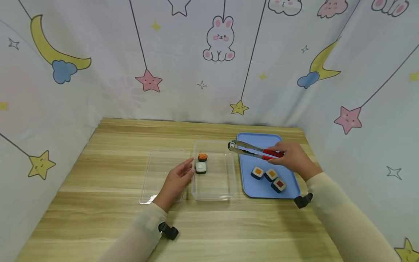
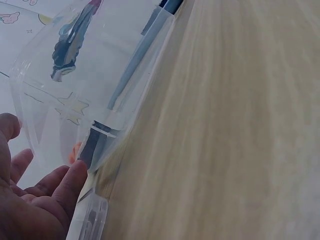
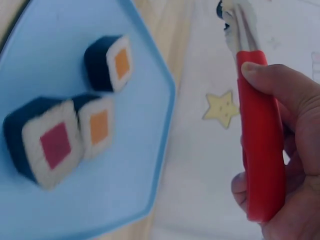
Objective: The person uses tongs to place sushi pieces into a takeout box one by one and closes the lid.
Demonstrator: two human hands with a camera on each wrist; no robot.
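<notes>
My right hand (image 1: 291, 158) grips red-handled metal tongs (image 1: 250, 148) above the blue tray. The tongs' tips hold a small dark-and-white sushi piece (image 1: 232, 145) near the right rim of a clear plastic container (image 1: 217, 198). In that container, an orange-topped sushi piece (image 1: 202, 157) lies behind a white-topped one (image 1: 201, 167), both along the left wall. My left hand (image 1: 175, 182) rests against the container's left side, its fingers relaxed. In the left wrist view its fingertips (image 2: 75, 172) touch the clear wall. The right wrist view shows the thumb (image 3: 257, 75) on the red handle (image 3: 262, 140).
On the blue tray (image 1: 258, 138) are three sushi rolls, two with orange centres (image 1: 258, 172) and one with a red centre (image 1: 278, 185). A clear lid (image 1: 154, 163) lies left of the container, partly under my left hand. A patterned curtain (image 1: 183, 102) borders the wooden table (image 1: 108, 163).
</notes>
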